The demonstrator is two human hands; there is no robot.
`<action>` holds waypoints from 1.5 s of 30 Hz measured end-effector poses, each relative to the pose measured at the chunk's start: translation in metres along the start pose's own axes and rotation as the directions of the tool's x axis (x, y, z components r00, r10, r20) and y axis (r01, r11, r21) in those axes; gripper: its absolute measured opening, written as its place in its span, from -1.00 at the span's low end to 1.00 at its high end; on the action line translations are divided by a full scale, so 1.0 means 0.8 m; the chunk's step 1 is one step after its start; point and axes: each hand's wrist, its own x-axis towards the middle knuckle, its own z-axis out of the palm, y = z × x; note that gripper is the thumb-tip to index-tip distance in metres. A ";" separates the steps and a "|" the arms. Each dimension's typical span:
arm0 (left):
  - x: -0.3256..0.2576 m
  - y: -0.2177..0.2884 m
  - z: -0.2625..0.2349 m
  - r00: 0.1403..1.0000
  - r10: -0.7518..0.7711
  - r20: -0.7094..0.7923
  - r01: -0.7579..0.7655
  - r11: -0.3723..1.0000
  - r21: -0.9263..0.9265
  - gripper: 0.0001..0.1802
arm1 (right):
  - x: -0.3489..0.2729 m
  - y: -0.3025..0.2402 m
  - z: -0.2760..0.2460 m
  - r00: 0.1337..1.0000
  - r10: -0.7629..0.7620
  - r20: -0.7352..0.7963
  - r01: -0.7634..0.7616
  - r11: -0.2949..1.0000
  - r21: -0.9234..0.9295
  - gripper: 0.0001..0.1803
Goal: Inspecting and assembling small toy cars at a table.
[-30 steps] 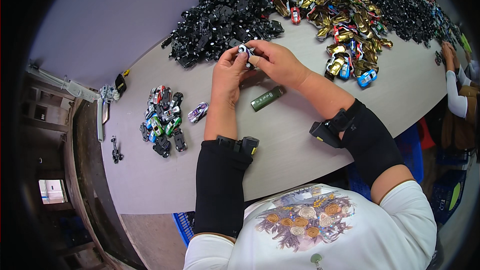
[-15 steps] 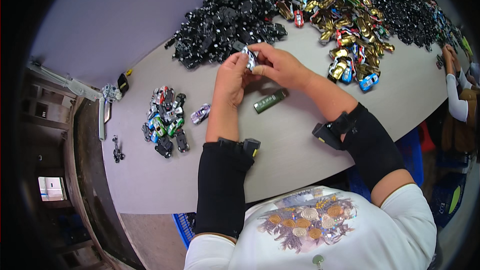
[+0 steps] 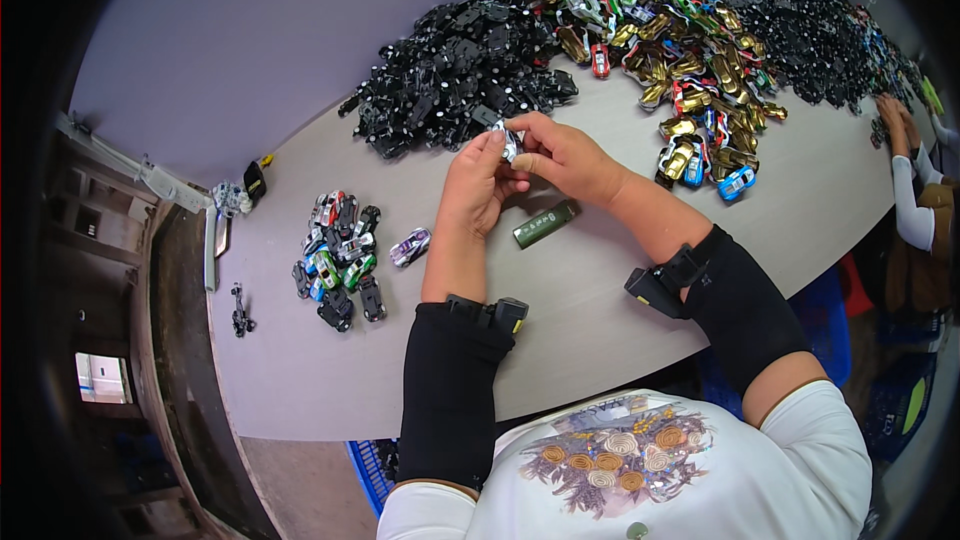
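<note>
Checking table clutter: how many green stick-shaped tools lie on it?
1: the green stick-shaped tool lies on the table, just below both hands; others may hide under the piles.

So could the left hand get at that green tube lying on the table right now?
Probably yes. The green tube lies in the open just right of the left hand, with bare table between them. But both hands hold a small toy car, so the left would have to let go first.

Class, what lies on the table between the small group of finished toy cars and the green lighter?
In the head view, one purple toy car lies between the small group and the green lighter.
</note>
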 end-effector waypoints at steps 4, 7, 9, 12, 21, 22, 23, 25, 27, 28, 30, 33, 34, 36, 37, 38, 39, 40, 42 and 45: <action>0.001 -0.006 0.002 0.999 -0.034 -0.007 0.033 0.997 -0.071 -0.70 | 0.003 -0.001 -0.002 0.999 0.009 0.036 -0.016 0.979 0.202 -0.60; 0.002 -0.002 0.011 0.996 -0.034 -0.077 0.027 0.995 -0.096 -0.73 | 0.003 0.007 0.003 0.998 0.020 0.059 -0.036 0.960 0.278 -0.61; 0.000 0.001 0.007 0.987 0.040 -0.153 -0.043 0.999 -0.017 -0.74 | 0.002 0.005 0.005 0.997 0.040 0.068 -0.058 0.957 0.285 -0.62; -0.006 0.003 0.002 0.962 0.121 -0.245 -0.120 0.993 0.017 -0.73 | 0.006 -0.006 -0.008 0.953 0.270 0.136 -0.285 0.952 0.108 -0.64; -0.004 0.002 0.012 0.954 0.077 -0.290 -0.084 0.996 -0.013 -0.74 | -0.039 -0.025 0.011 0.951 0.001 0.311 0.132 0.904 -0.406 -0.63; -0.002 -0.002 0.010 0.956 0.073 -0.284 -0.080 0.997 -0.014 -0.74 | -0.036 -0.022 0.006 0.966 0.089 0.241 -0.001 0.939 -0.344 -0.62; -0.001 -0.005 0.009 0.967 0.113 -0.230 -0.115 0.993 0.004 -0.75 | -0.032 -0.015 -0.001 0.987 0.088 0.136 -0.061 0.980 -0.189 -0.67; 0.000 -0.008 0.005 0.973 0.153 -0.174 -0.152 0.988 0.019 -0.76 | -0.027 -0.003 -0.013 0.966 0.234 0.108 -0.249 0.955 0.159 -0.71; 0.001 -0.008 0.004 0.977 0.166 -0.131 -0.160 0.986 0.053 -0.77 | -0.026 -0.009 -0.019 0.910 0.388 0.147 -0.406 0.763 0.503 -0.78; 0.001 -0.009 0.005 0.977 0.166 -0.130 -0.161 0.986 0.050 -0.77 | -0.025 -0.009 -0.018 0.910 0.388 0.147 -0.407 0.764 0.500 -0.78; -0.004 -0.006 0.013 0.977 0.178 -0.117 -0.165 0.979 0.119 -0.80 | -0.029 -0.008 -0.018 0.907 0.347 0.239 -0.421 0.705 0.572 -0.76; -0.005 -0.005 0.021 0.980 0.172 -0.102 -0.162 0.982 0.098 -0.80 | -0.030 -0.004 -0.016 0.923 0.290 0.254 -0.383 0.761 0.524 -0.77; -0.004 -0.003 0.022 0.980 0.171 -0.104 -0.161 0.982 0.098 -0.80 | -0.029 -0.004 -0.016 0.922 0.290 0.256 -0.385 0.759 0.525 -0.77; -0.004 -0.004 0.018 0.984 0.157 -0.085 -0.146 0.981 0.125 -0.80 | -0.029 -0.008 -0.015 0.926 0.281 0.251 -0.372 0.780 0.504 -0.77; -0.005 -0.004 0.016 0.984 0.155 -0.089 -0.143 0.982 0.125 -0.80 | -0.029 -0.008 -0.012 0.925 0.281 0.254 -0.375 0.777 0.505 -0.77; -0.004 -0.003 0.014 0.985 0.155 -0.076 -0.144 0.980 0.140 -0.79 | -0.027 -0.009 -0.011 0.928 0.277 0.247 -0.367 0.790 0.491 -0.77; -0.004 -0.002 0.014 0.986 0.156 -0.062 -0.145 0.977 0.155 -0.79 | -0.026 -0.009 -0.011 0.932 0.272 0.241 -0.358 0.803 0.477 -0.77; -0.006 -0.004 0.015 0.985 0.158 -0.066 -0.146 0.977 0.153 -0.79 | -0.028 -0.008 -0.011 0.931 0.271 0.245 -0.359 0.803 0.476 -0.77; -0.003 -0.006 0.017 0.985 0.171 -0.018 -0.169 0.981 0.097 -0.76 | -0.026 -0.005 -0.014 0.926 0.282 0.250 -0.370 0.805 0.464 -0.78; 0.000 -0.009 0.016 0.983 0.181 -0.027 -0.177 0.976 0.124 -0.74 | -0.028 -0.007 -0.016 0.923 0.292 0.249 -0.379 0.799 0.467 -0.79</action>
